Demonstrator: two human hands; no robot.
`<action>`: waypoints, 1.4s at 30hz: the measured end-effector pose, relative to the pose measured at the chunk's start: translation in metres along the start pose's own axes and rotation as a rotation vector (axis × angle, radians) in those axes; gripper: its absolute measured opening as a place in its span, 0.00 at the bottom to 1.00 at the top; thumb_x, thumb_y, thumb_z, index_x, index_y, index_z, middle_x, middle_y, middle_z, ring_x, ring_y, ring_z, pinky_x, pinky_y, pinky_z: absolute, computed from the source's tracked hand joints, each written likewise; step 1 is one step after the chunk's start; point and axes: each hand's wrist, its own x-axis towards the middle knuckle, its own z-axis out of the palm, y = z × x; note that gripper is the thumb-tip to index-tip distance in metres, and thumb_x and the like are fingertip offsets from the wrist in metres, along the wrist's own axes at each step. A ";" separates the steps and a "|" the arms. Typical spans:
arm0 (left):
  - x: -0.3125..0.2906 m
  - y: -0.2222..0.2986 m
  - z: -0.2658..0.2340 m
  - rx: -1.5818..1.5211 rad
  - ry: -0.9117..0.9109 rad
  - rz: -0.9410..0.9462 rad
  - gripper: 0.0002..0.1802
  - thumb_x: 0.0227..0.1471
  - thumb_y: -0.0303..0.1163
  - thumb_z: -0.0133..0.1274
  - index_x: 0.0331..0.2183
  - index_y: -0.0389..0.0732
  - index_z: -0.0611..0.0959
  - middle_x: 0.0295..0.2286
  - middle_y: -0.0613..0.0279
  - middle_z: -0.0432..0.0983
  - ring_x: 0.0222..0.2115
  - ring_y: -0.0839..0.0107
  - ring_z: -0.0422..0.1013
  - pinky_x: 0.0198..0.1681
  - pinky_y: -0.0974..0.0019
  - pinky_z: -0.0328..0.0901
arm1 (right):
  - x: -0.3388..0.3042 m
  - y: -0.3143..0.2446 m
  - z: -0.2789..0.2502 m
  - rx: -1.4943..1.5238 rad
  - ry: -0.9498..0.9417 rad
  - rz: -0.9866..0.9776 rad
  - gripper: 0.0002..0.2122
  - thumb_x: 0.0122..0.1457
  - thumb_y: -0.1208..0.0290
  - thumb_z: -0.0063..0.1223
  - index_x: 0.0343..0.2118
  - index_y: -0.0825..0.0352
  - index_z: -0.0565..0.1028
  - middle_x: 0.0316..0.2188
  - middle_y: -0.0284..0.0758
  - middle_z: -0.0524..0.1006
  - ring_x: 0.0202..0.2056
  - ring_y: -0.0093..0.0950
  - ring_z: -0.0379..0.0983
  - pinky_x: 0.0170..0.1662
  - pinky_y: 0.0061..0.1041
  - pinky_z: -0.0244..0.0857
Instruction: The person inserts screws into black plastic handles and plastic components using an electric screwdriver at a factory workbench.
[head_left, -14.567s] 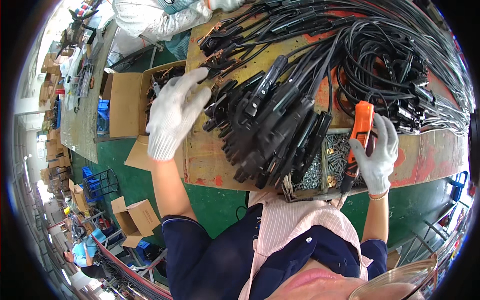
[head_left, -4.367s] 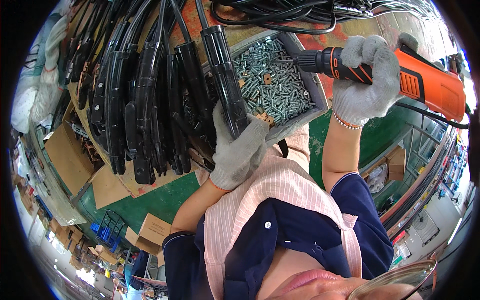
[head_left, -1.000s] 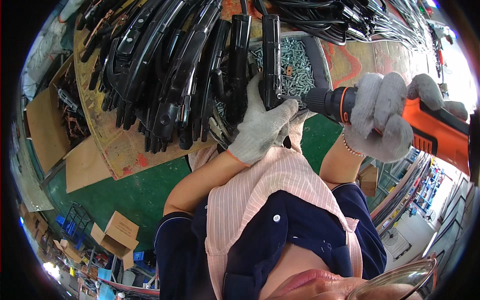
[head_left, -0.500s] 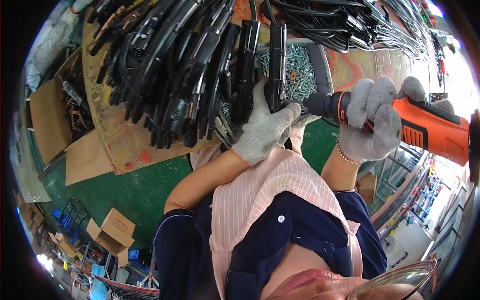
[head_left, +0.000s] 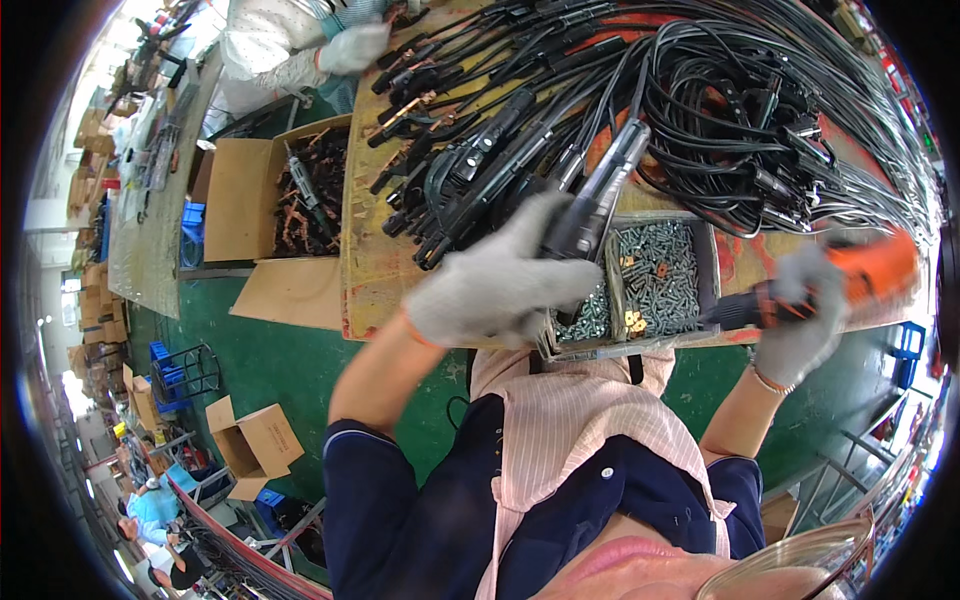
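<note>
My left hand, in a grey knit glove, is closed around a black cable clamp handle with a cable at its upper end. The hand is smeared by motion, and its fingers partly cover the handle's lower end. My gloved right hand grips an orange and black power screwdriver. The tool's dark nose points left, close to the right rim of the screw tray. Silver screws fill the tray's compartments, with a few brass-coloured pieces among them. My left hand is just left of the tray.
More black clamp handles lie piled on the worn yellow table. Coiled black cables cover its far right. An open carton of copper-coloured parts stands left of the table. A co-worker's gloved hand is at the far left.
My view has swung, bringing in more of the left side. The screwdriver has come away from the handle to the right. My left hand has shifted left, holding the handle tilted.
</note>
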 end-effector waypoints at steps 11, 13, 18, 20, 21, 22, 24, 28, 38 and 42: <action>-0.019 0.027 -0.119 1.104 0.312 0.223 0.29 0.55 0.42 0.56 0.57 0.51 0.71 0.55 0.53 0.68 0.53 0.57 0.68 0.55 0.64 0.63 | -0.002 0.087 0.014 -1.361 -0.485 -0.571 0.36 0.43 0.65 0.68 0.58 0.61 0.66 0.50 0.39 0.70 0.49 0.40 0.67 0.52 0.38 0.63; -0.024 0.017 -0.162 0.851 0.150 0.437 0.26 0.56 0.43 0.54 0.54 0.43 0.74 0.52 0.53 0.72 0.53 0.61 0.68 0.55 0.64 0.63 | 0.002 0.078 0.018 -1.341 -0.476 -0.591 0.35 0.43 0.63 0.69 0.56 0.61 0.68 0.50 0.39 0.70 0.51 0.39 0.66 0.54 0.38 0.61; 0.030 0.010 -0.211 0.780 0.678 0.533 0.19 0.60 0.37 0.47 0.49 0.40 0.78 0.41 0.55 0.79 0.42 0.63 0.75 0.45 0.62 0.67 | 0.056 0.062 0.072 -1.047 -0.589 -0.687 0.30 0.47 0.71 0.66 0.55 0.68 0.68 0.52 0.45 0.70 0.52 0.41 0.68 0.55 0.35 0.64; 0.065 0.005 -0.220 1.210 0.554 0.605 0.15 0.58 0.32 0.48 0.46 0.42 0.80 0.35 0.57 0.79 0.34 0.58 0.75 0.39 0.60 0.68 | 0.088 0.060 0.114 -1.054 -0.716 -0.784 0.28 0.50 0.71 0.64 0.55 0.66 0.68 0.51 0.43 0.71 0.52 0.40 0.68 0.55 0.35 0.63; 0.076 0.007 -0.221 1.200 0.557 0.594 0.15 0.58 0.32 0.48 0.46 0.42 0.80 0.35 0.57 0.79 0.34 0.58 0.75 0.39 0.60 0.68 | 0.101 0.067 0.138 -1.099 -0.768 -0.810 0.27 0.52 0.68 0.62 0.56 0.64 0.68 0.51 0.42 0.71 0.52 0.39 0.68 0.55 0.34 0.63; 0.084 0.010 -0.221 1.283 0.496 0.547 0.14 0.56 0.31 0.48 0.44 0.44 0.81 0.37 0.53 0.78 0.36 0.55 0.74 0.41 0.58 0.68 | 0.115 0.078 0.162 -1.135 -0.824 -0.837 0.26 0.54 0.65 0.60 0.56 0.62 0.68 0.50 0.40 0.72 0.52 0.39 0.69 0.55 0.33 0.63; 0.101 0.014 -0.220 1.351 0.413 0.525 0.13 0.55 0.30 0.49 0.42 0.46 0.82 0.38 0.50 0.78 0.38 0.52 0.73 0.42 0.55 0.68 | 0.155 0.112 0.197 -1.263 -0.938 -0.973 0.24 0.57 0.60 0.56 0.57 0.58 0.67 0.51 0.38 0.72 0.52 0.39 0.69 0.55 0.33 0.63; 0.127 0.046 -0.201 1.561 0.307 0.297 0.12 0.55 0.34 0.48 0.40 0.46 0.82 0.34 0.50 0.78 0.38 0.50 0.74 0.42 0.52 0.69 | 0.231 0.197 0.231 -1.460 -1.019 -1.088 0.23 0.55 0.69 0.52 0.56 0.55 0.67 0.52 0.37 0.72 0.52 0.37 0.69 0.54 0.32 0.64; 0.122 0.082 -0.187 1.692 0.040 0.185 0.19 0.50 0.49 0.54 0.31 0.43 0.86 0.35 0.48 0.77 0.37 0.53 0.74 0.42 0.56 0.69 | 0.250 0.219 0.263 -1.568 -1.125 -1.112 0.23 0.46 0.74 0.59 0.48 0.55 0.70 0.46 0.34 0.73 0.49 0.37 0.70 0.50 0.35 0.67; 0.097 0.109 -0.199 1.407 0.351 0.509 0.11 0.46 0.38 0.60 0.28 0.39 0.84 0.25 0.53 0.74 0.29 0.57 0.72 0.35 0.60 0.67 | 0.259 0.216 0.259 -1.498 -1.226 -1.106 0.22 0.44 0.75 0.60 0.46 0.58 0.71 0.41 0.35 0.75 0.47 0.36 0.71 0.51 0.34 0.66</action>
